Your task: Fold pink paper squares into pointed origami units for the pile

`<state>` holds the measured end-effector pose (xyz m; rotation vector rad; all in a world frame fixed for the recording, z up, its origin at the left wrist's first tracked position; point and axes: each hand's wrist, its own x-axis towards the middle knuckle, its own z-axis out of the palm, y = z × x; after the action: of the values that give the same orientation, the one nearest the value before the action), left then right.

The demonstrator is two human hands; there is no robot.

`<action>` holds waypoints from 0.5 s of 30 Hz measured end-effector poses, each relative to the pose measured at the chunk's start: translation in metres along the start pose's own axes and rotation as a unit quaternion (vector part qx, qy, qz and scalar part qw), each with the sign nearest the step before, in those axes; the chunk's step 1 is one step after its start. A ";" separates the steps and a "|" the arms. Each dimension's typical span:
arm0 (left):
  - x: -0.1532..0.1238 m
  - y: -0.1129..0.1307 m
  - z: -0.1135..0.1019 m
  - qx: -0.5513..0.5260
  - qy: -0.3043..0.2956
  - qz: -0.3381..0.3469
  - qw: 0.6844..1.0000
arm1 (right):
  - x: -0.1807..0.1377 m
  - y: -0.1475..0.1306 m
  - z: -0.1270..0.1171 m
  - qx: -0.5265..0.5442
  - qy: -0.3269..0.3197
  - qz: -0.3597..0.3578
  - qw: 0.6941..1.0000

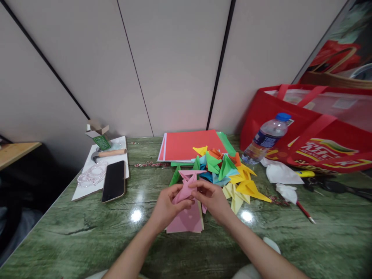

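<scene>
The pink folded paper is pinched by fingers of the left hand and right hand; it could be crumpled if squeezed too hard.

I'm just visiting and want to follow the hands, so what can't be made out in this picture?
All in the head view:
Parts of the pink folded paper: hidden by the fingers of the left hand and right hand.
Far end of the pink sheet: covered by the hands and folded paper.
Right end of the red bag: cut off by the picture's right edge.
Fine print on the green box: too small to read.
</scene>
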<state>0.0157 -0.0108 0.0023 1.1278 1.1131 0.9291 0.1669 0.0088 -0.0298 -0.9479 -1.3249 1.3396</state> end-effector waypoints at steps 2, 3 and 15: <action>0.000 0.000 0.001 -0.009 0.000 0.003 1.000 | -0.001 -0.002 0.001 0.004 -0.002 0.006 1.000; 0.000 0.000 0.001 -0.012 0.002 0.003 1.000 | -0.001 -0.002 0.001 -0.001 -0.004 0.009 1.000; 0.000 -0.001 -0.006 -0.100 -0.031 -0.058 0.993 | -0.002 -0.004 0.001 -0.051 -0.007 0.022 0.998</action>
<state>0.0100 -0.0099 0.0009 0.9133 0.9996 0.8876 0.1670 0.0069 -0.0265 -1.0434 -1.4010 1.3239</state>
